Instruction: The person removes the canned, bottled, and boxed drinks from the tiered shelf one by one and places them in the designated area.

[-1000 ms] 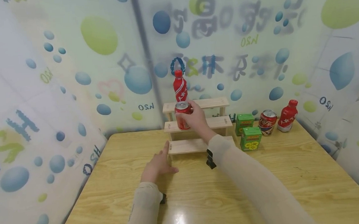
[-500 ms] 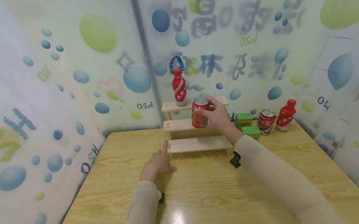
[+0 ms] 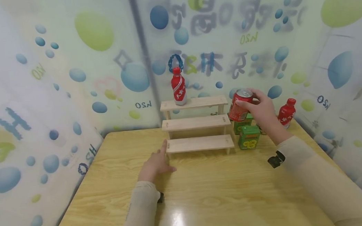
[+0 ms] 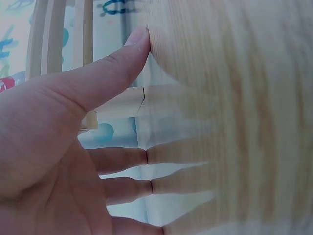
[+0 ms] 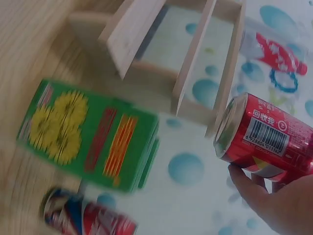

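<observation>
My right hand [image 3: 263, 109] grips a red soda can [image 3: 240, 105] around its side, held up in the air just right of a three-tier wooden shelf [image 3: 197, 122]. In the right wrist view the can is tilted, its barcode showing. My left hand [image 3: 154, 164] rests on the table by the left end of the lowest tier, index finger stretched toward that end. In the left wrist view its thumb and fingertips touch the wood. A red bottle [image 3: 178, 88] stands upright on the left of the top tier.
Two green boxes with yellow flowers stand right of the shelf; the front box [image 3: 249, 138] overlaps the other. Behind my right hand stand another red bottle [image 3: 286, 111] and a patterned can [image 5: 90, 215]. A printed curtain [image 3: 105, 97] closes off the back and sides.
My right hand has carried the red can from in front of the shelf's left part to the right, past its right end. My left hand has stayed beside the lowest tier.
</observation>
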`<state>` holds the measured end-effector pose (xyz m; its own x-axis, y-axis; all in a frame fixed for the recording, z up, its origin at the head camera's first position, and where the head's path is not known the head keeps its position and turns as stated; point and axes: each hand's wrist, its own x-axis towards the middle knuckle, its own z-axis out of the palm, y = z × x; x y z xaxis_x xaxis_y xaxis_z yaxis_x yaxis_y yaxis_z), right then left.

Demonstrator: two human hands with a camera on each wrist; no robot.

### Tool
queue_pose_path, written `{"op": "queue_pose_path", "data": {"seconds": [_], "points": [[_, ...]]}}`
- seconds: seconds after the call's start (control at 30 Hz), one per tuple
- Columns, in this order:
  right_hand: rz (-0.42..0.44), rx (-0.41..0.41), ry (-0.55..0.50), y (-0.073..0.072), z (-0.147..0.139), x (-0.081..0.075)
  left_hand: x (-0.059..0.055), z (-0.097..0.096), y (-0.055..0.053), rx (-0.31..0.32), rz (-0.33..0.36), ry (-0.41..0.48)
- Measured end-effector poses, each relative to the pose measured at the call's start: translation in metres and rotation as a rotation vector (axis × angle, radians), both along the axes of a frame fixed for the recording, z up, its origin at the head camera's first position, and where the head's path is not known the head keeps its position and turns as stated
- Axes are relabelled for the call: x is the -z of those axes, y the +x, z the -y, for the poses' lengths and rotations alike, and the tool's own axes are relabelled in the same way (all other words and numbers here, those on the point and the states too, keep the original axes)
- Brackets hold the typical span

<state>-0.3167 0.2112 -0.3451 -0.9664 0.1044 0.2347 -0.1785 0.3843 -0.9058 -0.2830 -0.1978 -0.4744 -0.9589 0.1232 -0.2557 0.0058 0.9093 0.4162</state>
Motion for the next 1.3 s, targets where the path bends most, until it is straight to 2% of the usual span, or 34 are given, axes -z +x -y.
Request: {"op": "queue_pose_path", "data": {"seconds": [0.27, 0.37, 0.47, 0.7, 0.9, 1.3], "points": [[0.049, 0.137, 0.011, 0.011, -0.062, 0.005, -0.001, 0.002, -0.001, 0.005, 0.002, -0.007], [0.062, 0.182, -0.004, 0.015, -0.078, 0.013, -0.001, 0.001, 0.0, 0.001, 0.001, 0.001], [0.059, 0.206, 0.027, 0.017, -0.091, 0.026, -0.001, 0.001, 0.001, -0.005, 0.001, 0.001], [0.097, 0.227, 0.111, 0.026, -0.105, 0.06, -0.001, 0.002, 0.002, -0.004, -0.001, -0.009], [0.173, 0.234, 0.146, 0.028, -0.11, 0.079, -0.001, 0.001, 0.001, 0.001, 0.0, -0.008], [0.136, 0.175, 0.21, 0.033, -0.116, 0.11, 0.0, 0.0, 0.001, -0.009, -0.001, 0.001]]}}
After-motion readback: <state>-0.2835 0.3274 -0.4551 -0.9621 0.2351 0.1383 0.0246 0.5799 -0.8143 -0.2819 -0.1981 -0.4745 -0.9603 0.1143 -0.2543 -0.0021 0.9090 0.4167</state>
